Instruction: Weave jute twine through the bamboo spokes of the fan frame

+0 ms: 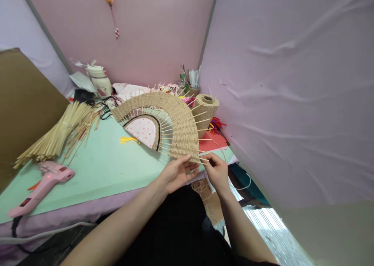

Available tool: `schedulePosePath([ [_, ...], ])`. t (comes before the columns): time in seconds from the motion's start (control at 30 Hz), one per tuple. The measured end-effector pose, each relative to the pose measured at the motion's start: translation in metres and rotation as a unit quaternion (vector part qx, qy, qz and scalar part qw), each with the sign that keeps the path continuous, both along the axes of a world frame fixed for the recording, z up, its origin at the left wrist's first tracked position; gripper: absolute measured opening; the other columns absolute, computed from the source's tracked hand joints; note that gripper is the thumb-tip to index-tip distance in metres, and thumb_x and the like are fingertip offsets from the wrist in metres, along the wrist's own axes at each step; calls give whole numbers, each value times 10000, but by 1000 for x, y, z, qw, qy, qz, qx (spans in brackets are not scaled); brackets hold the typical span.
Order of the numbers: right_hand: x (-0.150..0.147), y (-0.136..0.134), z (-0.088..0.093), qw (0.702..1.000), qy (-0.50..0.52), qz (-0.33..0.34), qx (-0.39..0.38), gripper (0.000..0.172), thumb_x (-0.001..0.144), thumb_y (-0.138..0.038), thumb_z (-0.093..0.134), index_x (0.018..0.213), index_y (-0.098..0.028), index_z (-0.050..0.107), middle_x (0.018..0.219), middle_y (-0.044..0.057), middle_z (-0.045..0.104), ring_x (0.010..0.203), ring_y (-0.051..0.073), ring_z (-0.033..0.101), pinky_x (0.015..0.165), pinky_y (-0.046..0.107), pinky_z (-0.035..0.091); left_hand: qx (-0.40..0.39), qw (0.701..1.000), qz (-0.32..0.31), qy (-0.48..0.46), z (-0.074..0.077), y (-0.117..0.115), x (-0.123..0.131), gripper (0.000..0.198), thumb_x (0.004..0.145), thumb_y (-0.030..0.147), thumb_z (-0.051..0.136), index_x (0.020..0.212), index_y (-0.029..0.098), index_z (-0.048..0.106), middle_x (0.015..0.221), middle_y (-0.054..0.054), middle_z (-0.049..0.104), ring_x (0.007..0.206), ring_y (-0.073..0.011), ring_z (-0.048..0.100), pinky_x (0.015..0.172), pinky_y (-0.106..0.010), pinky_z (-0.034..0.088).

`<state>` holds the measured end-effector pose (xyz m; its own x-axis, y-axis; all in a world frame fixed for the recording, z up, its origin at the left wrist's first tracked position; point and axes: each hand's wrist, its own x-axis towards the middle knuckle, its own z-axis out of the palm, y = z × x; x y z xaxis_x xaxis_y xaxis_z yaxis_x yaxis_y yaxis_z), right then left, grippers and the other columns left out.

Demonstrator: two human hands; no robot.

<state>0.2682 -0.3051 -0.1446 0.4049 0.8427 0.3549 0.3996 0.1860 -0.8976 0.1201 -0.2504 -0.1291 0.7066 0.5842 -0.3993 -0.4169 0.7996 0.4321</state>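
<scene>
A half-round woven fan [182,129] of tan twine on thin sticks tilts above the front of the table. Its inner half-disc [143,131] is pink with dots and edged in black, and a yellow tassel [129,140] lies by it. My left hand [178,175] grips the fan's lower right end, thumb on the weave and fingers below. At the stick tips beside it, the fingers of my right hand [217,170] are pinched together; what is between them is hidden. A thin strand curves down behind this hand from near the twine cone [207,112].
Left on the table are a bundle of straw-coloured sticks [58,133], loose sticks [80,139] and a pink glue gun [43,186] with its light on. Behind stand a white bottle [99,80] and a cup of white sticks [193,84]. Red sheets [214,141] lie right.
</scene>
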Motion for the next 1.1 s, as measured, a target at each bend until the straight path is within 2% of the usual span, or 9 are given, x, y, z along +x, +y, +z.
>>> schedulePosePath([
  [0.1,2,-2,3,999,-36,-11,9,163,825,-313,626,725,-190,665,684,3,629,651,144,575,619,257,442,23,999,8,21,1,0,4,32,796,124,655,821,108,643,795,-58,683,725,-135,649,716,-277,533],
  [0.2,7,-6,10,990,-128,-45,42,149,833,-301,633,737,-194,668,671,4,618,613,135,545,589,259,422,24,999,-14,39,1,1,4,45,780,107,671,819,101,647,766,-60,683,717,-142,657,724,-285,536],
  [0.3,12,-12,17,962,-246,-72,93,117,833,-262,649,739,-192,659,651,6,615,590,127,529,599,266,417,24,999,-35,30,-1,1,2,35,798,122,657,823,98,654,785,-76,699,748,-161,676,769,-312,543],
  [0.4,14,-17,21,937,-316,-78,123,77,841,-235,645,778,-193,657,655,13,619,601,128,541,618,271,423,30,998,-43,20,-1,2,0,44,812,129,641,829,93,659,821,-89,711,774,-171,685,803,-329,541],
  [0.5,15,-18,22,930,-335,-81,130,80,846,-242,640,783,-196,654,662,17,626,604,130,546,617,272,428,31,999,-36,25,1,2,0,42,809,123,641,835,96,659,811,-88,711,768,-171,686,796,-328,541],
  [0.77,20,-18,26,942,-313,-75,96,128,857,-265,631,747,-199,638,654,-1,612,572,119,524,594,262,421,32,998,-35,37,1,1,0,47,818,137,636,831,100,662,810,-76,704,781,-158,672,760,-313,543],
  [1.1,19,-16,26,902,-392,-92,153,67,848,-254,637,805,-206,653,694,44,637,650,156,564,660,282,450,29,998,-47,29,-2,2,-1,82,774,168,700,828,122,658,817,-64,706,790,-157,673,783,-316,532],
])
